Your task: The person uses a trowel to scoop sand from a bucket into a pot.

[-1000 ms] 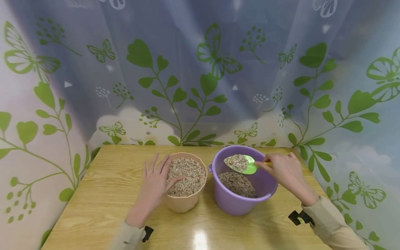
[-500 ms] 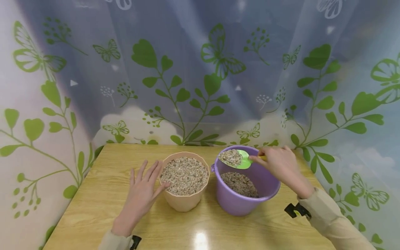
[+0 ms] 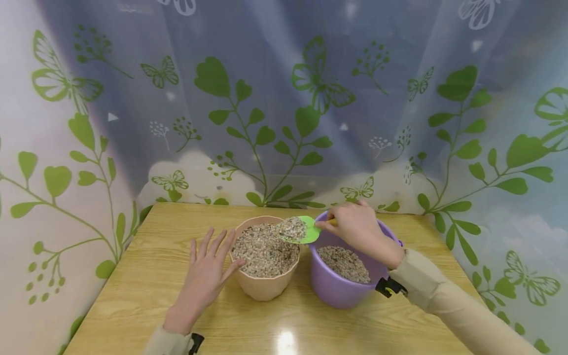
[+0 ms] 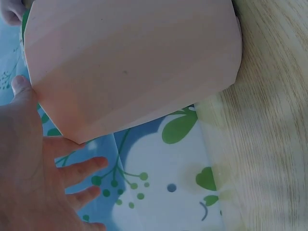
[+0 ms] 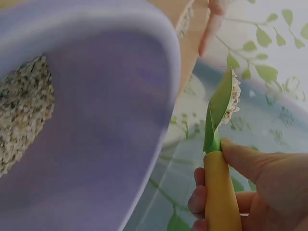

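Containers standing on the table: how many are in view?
2: the peach pot beside the left hand, and the purple bucket to the pot's right. I see no sign of others hidden.

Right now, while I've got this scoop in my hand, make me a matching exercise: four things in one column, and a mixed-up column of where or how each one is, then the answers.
Column one:
1. Purple bucket
2. Left hand
3. Peach pot
4. Green scoop

Column two:
A. Nearly full of grains
B. Gripped by the right hand, loaded
C. Holding grains only low inside
D. Fingers spread, at a pot's side

Right pairs: 1-C, 2-D, 3-A, 4-B.
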`<state>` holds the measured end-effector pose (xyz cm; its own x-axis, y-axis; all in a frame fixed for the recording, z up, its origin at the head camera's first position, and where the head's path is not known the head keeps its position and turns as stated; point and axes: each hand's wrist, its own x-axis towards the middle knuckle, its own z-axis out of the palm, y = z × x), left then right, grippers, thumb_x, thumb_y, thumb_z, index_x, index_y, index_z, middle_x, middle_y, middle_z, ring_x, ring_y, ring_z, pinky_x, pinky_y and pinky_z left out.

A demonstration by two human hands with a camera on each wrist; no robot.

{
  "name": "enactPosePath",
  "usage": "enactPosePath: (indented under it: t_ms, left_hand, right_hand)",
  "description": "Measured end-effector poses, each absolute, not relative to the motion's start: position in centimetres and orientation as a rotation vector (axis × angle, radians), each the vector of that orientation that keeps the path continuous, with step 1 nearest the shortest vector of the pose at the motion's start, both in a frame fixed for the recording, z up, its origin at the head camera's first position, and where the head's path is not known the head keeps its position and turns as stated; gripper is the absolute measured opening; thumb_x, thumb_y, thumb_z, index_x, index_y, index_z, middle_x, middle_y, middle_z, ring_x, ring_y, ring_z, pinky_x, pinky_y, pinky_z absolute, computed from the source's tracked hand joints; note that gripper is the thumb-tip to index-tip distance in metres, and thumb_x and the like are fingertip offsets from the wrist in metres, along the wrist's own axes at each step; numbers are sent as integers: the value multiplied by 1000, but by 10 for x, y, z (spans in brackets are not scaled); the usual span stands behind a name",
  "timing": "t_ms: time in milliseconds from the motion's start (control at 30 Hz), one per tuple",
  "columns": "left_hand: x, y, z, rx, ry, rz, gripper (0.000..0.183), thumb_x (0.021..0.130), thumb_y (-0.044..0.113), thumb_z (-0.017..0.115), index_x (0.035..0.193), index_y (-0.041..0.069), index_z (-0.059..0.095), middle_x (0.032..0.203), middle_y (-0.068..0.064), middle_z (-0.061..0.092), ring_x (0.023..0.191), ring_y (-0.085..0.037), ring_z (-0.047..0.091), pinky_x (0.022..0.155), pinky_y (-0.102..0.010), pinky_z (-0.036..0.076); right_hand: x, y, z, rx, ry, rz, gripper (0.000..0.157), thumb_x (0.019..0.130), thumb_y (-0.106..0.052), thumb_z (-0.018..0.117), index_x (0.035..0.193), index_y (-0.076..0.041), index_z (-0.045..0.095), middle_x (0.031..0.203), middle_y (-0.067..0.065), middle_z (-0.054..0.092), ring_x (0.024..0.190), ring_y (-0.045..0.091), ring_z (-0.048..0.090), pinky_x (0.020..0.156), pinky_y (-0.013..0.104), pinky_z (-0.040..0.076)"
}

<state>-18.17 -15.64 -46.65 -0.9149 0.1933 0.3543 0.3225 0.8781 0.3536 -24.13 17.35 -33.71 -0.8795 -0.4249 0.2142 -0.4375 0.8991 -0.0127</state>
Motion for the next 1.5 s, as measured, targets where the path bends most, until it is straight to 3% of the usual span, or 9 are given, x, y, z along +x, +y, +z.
enactPosePath:
  t_ms: [200, 433, 567, 733, 967, 1133, 1500]
  left_hand:
    - [-182, -155, -468, -386, -2746, -570, 77, 99, 56, 55, 160, 14, 32, 159, -18, 39, 153, -42, 16, 118, -73, 6]
    - [-182, -153, -468, -390, -2739, -576, 78, 98, 57, 56, 159, 13, 34, 157, -18, 41, 153, -42, 16, 118, -73, 7]
    - [-183, -152, -468, -388, -2729, -573, 77, 98, 56, 56, 159, 13, 35, 156, -19, 42, 153, -42, 17, 118, -73, 8]
    - [-183, -152, -469, -395, -2717, -573, 77, 98, 56, 57, 158, 13, 35, 155, -19, 44, 152, -42, 18, 118, -73, 9]
    - [-182, -152, -469, -405, -2698, -589, 76, 98, 54, 59, 157, 12, 38, 153, -20, 46, 152, -43, 20, 117, -74, 9]
    - [-181, -153, -467, -397, -2708, -607, 75, 98, 53, 59, 157, 11, 38, 154, -21, 45, 152, -43, 18, 117, -74, 7]
    - [-181, -157, -467, -388, -2709, -593, 75, 98, 53, 59, 158, 12, 37, 153, -21, 46, 152, -44, 18, 116, -75, 9]
  right_hand:
    - [-247, 145, -347, 734, -2906, -54, 40, 92, -56, 67, 69, -23, 69, 56, -11, 56, 53, 8, 47, 80, 40, 43]
    - [-249, 121, -352, 797, -2890, -274, 50, 90, -59, 67, 59, -22, 56, 56, -9, 50, 56, 10, 44, 71, 32, 34]
    - [-251, 110, -352, 807, -2864, -396, 58, 89, -61, 66, 54, -20, 47, 55, -7, 48, 56, 11, 45, 75, 32, 39]
    - [-251, 104, -352, 820, -2840, -482, 57, 87, -63, 67, 55, -20, 48, 59, -9, 49, 59, 9, 44, 80, 30, 41]
    - [-244, 111, -351, 972, -2587, -459, 49, 79, -64, 75, 61, -20, 61, 58, -8, 55, 55, 9, 43, 67, 28, 33]
    - [-245, 117, -344, 1006, -2457, -525, 52, 76, -65, 76, 61, -19, 57, 66, -5, 63, 61, 12, 50, 70, 30, 36]
    - [-256, 122, -337, 938, -2284, -680, 42, 81, -54, 76, 77, -14, 64, 82, 0, 65, 75, 18, 47, 79, 31, 36]
